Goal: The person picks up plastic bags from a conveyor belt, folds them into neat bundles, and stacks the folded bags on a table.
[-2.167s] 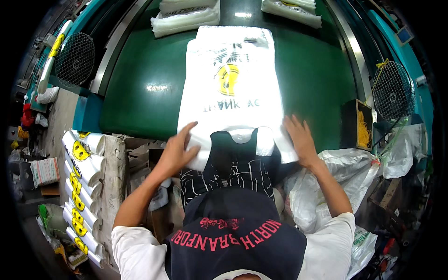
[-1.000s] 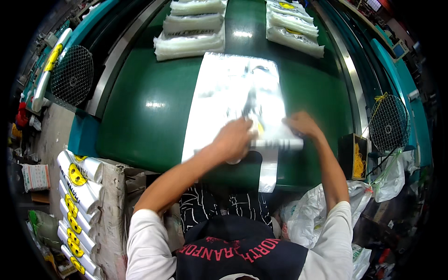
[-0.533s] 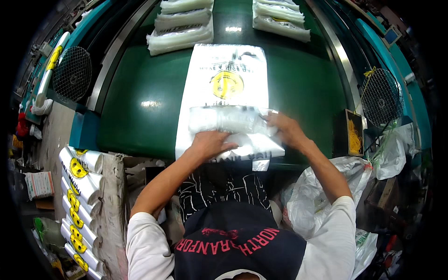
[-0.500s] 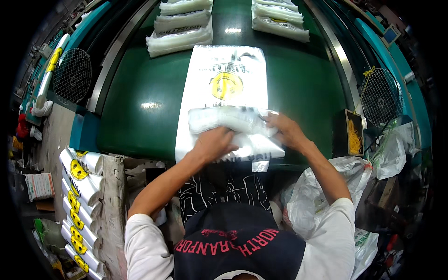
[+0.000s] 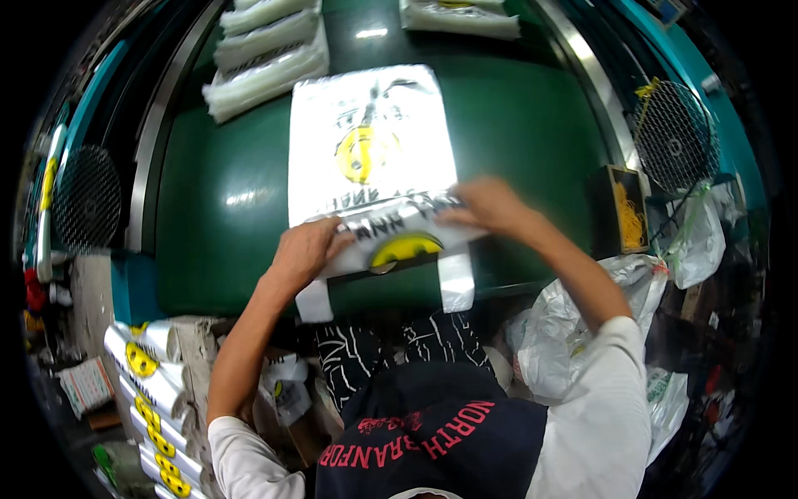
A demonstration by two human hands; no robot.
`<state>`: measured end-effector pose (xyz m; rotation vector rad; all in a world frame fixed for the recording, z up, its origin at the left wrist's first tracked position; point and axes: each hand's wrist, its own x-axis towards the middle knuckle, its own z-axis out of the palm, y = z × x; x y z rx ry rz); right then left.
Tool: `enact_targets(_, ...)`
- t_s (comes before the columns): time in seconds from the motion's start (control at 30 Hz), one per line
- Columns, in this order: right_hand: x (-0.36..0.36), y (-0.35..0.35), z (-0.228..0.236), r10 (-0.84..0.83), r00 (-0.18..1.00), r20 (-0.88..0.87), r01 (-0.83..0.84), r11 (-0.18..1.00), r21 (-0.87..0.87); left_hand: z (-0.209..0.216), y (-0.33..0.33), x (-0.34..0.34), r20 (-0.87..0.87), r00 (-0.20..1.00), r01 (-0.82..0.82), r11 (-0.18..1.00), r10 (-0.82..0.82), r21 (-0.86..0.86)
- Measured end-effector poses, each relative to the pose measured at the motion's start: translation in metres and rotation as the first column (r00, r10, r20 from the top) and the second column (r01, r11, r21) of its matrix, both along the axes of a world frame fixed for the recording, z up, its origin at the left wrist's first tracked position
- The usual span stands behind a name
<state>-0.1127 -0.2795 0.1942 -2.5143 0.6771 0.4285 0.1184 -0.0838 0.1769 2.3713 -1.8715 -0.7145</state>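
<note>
White plastic carrier bags (image 5: 374,108) with a yellow smiling-face print lie in a flat stack on the green belt (image 5: 233,233) in front of me. Their near part is folded over into a thick roll (image 5: 391,229), and two handle strips hang toward me. My left hand (image 5: 309,249) grips the roll's left end, thumb on top and fingers curled. At the right end, my right hand (image 5: 490,206) pinches the roll, slightly blurred by motion.
Folded bag bundles (image 5: 266,71) lie at the far left of the belt, others (image 5: 461,18) at the far right. A box of yellow bands (image 5: 630,216) stands at the belt's right edge. Printed bags (image 5: 154,374) are piled at lower left. A white plastic sack (image 5: 561,333) hangs at right.
The folded part has been turned over, so a yellow face print now shows on the roll. My left hand has moved outward to the roll's left end. The view has shifted.
</note>
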Motion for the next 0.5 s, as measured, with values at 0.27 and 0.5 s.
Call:
enact_targets(0.27,-0.028,-0.032,-0.03,-0.049,0.926,0.375,0.185,0.924,-0.335,-0.04,-0.045,-0.019,0.111,0.985,0.173,0.845,-0.136,-0.506)
enact_targets(0.5,-0.259,-0.1,0.026,-0.66,0.726,0.193,0.592,0.458,-0.663,-0.026,-0.061,-0.033,-0.175,0.98,-0.112,0.988,0.091,-0.109)
